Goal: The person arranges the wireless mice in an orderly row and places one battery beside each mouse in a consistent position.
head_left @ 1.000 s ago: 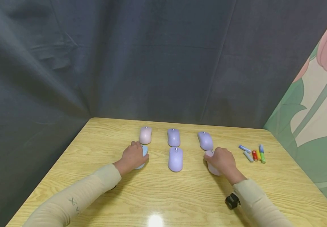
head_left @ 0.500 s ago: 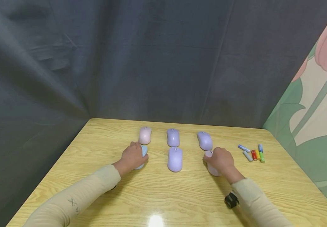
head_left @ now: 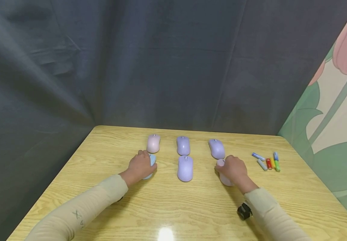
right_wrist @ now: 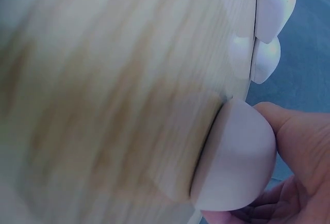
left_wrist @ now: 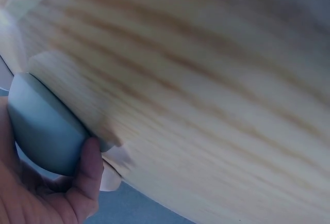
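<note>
My left hand (head_left: 140, 165) grips a light blue computer mouse (head_left: 153, 160) from above, covering most of it. In the left wrist view, thumb and fingers hold the sides of that blue mouse (left_wrist: 44, 123), which sits on the wood. On the right, a pale pink mouse (head_left: 226, 180) is held under my right hand (head_left: 235, 169). The right wrist view has the pink mouse (right_wrist: 237, 157) on the tabletop between thumb and fingers. Between the hands lies a lilac mouse (head_left: 185, 170), touched by neither.
Behind stand a pink mouse (head_left: 153, 144), a purple mouse (head_left: 183, 146) and another purple mouse (head_left: 217, 149), slightly turned. Several small coloured batteries (head_left: 268, 163) lie at the right of the wooden table (head_left: 167, 204). A dark curtain (head_left: 161, 67) hangs behind the table.
</note>
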